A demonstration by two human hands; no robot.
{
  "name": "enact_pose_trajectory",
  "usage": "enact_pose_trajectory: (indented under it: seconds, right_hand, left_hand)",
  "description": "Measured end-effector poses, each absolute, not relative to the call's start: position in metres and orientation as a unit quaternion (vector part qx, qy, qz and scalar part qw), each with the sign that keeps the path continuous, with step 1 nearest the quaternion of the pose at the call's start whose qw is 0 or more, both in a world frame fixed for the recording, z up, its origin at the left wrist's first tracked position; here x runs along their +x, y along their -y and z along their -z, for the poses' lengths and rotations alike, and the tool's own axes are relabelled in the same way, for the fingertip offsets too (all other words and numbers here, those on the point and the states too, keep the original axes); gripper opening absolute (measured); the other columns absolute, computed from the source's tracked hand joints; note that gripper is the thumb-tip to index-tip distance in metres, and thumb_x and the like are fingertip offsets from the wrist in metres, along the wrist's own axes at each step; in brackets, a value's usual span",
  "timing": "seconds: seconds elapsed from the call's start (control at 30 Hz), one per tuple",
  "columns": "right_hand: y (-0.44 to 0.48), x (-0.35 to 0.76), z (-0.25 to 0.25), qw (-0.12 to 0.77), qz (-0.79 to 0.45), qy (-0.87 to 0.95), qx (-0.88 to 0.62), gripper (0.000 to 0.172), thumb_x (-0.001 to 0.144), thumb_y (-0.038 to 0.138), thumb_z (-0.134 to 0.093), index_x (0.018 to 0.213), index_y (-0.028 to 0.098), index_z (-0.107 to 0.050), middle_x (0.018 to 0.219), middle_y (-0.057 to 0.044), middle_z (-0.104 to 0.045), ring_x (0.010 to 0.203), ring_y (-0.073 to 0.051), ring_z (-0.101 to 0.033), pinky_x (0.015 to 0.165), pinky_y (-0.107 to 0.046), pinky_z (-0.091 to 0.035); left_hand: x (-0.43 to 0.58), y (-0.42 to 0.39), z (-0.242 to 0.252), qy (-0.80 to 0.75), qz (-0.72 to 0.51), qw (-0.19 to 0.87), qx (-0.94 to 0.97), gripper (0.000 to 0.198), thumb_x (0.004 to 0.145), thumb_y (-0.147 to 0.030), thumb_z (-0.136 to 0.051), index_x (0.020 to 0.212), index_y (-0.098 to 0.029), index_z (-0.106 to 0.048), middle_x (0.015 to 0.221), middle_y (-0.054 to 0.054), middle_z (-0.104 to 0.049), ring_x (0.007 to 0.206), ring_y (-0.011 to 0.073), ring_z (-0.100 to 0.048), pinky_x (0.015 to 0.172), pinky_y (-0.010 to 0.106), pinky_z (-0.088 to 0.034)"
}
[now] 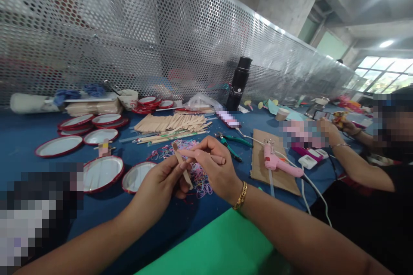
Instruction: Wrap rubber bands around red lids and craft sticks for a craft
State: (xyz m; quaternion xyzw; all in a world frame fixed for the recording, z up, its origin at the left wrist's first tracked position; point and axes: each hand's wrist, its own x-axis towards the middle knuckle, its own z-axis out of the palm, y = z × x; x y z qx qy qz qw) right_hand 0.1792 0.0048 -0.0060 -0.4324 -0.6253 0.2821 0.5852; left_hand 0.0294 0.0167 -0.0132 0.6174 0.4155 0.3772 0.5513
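My left hand (pixel 164 176) pinches a flat wooden craft stick (pixel 185 174) between thumb and fingers, tilted, with a dark brown patch at its upper end. My right hand (pixel 216 167) is closed around a pale pink marker pen (pixel 220 160), its front end at the upper part of the stick; whether the tip touches, I cannot tell. Beneath both hands lies a tangle of colourful thin strands (pixel 201 182). Just behind them, a pile of plain craft sticks (pixel 169 123) rests on the blue table.
Red-rimmed white plates (pixel 103 173) stand at the left. Teal-handled pliers (pixel 232 148) lie near a pink glue gun (pixel 279 164) on cardboard (pixel 258 154), with white cables. A black bottle (pixel 238 84) stands behind. Green sheet (pixel 213 245) in front. Another person's arm (pixel 358 161) is at right.
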Motion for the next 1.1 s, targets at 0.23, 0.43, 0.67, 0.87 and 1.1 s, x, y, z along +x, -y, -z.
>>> enact_pose_trajectory:
  seconds: [0.23, 0.43, 0.67, 0.87, 1.1]
  right_hand:
    - [-0.0051, 0.1777, 0.0059, 0.582, -0.285, 0.625, -0.436, 0.013, 0.088, 0.025, -0.054, 0.077, 0.021, -0.059, 0.074, 0.001, -0.065, 0.070, -0.014, -0.060, 0.069, -0.028, -0.047]
    - [-0.0051, 0.1784, 0.0070, 0.588, -0.286, 0.623, -0.429, 0.013, 0.088, 0.025, -0.053, 0.076, 0.022, -0.058, 0.071, 0.002, -0.063, 0.067, -0.014, -0.059, 0.066, -0.027, -0.047]
    - [-0.0075, 0.1801, 0.0043, 0.598, -0.285, 0.607, -0.439, 0.011, 0.087, 0.027, -0.055, 0.079, 0.021, -0.060, 0.073, 0.000, -0.065, 0.072, -0.015, -0.063, 0.068, -0.029, -0.049]
    - [-0.0065, 0.1792, 0.0028, 0.605, -0.301, 0.595, -0.435, 0.012, 0.087, 0.029, -0.056, 0.079, 0.021, -0.060, 0.073, 0.000, -0.065, 0.072, -0.015, -0.063, 0.069, -0.029, -0.049]
    - [-0.0035, 0.1762, 0.0035, 0.591, -0.314, 0.612, -0.422, 0.013, 0.087, 0.029, -0.056, 0.078, 0.021, -0.060, 0.072, 0.001, -0.064, 0.066, -0.013, -0.059, 0.064, -0.026, -0.047]
  left_hand:
    - [0.0300, -0.0164, 0.0125, -0.411, -0.378, 0.552, 0.620, 0.035, 0.080, -0.053, -0.061, 0.072, -0.019, -0.059, 0.051, -0.004, -0.059, 0.043, 0.0109, -0.054, 0.044, 0.021, -0.044]
    - [0.0298, -0.0165, 0.0132, -0.413, -0.378, 0.550, 0.619, 0.034, 0.082, -0.051, -0.060, 0.070, -0.019, -0.058, 0.052, -0.003, -0.059, 0.044, 0.0108, -0.054, 0.044, 0.021, -0.044]
    - [0.0287, -0.0169, 0.0146, -0.412, -0.382, 0.549, 0.618, 0.031, 0.083, -0.050, -0.059, 0.073, -0.021, -0.058, 0.052, -0.004, -0.059, 0.045, 0.0115, -0.054, 0.045, 0.021, -0.045]
    - [0.0277, -0.0177, 0.0145, -0.414, -0.376, 0.553, 0.618, 0.032, 0.082, -0.050, -0.059, 0.072, -0.020, -0.057, 0.052, -0.004, -0.059, 0.045, 0.0111, -0.054, 0.045, 0.020, -0.045]
    - [0.0303, -0.0159, 0.0138, -0.415, -0.380, 0.555, 0.613, 0.034, 0.082, -0.051, -0.060, 0.069, -0.019, -0.057, 0.051, -0.004, -0.059, 0.044, 0.0100, -0.053, 0.045, 0.020, -0.045]
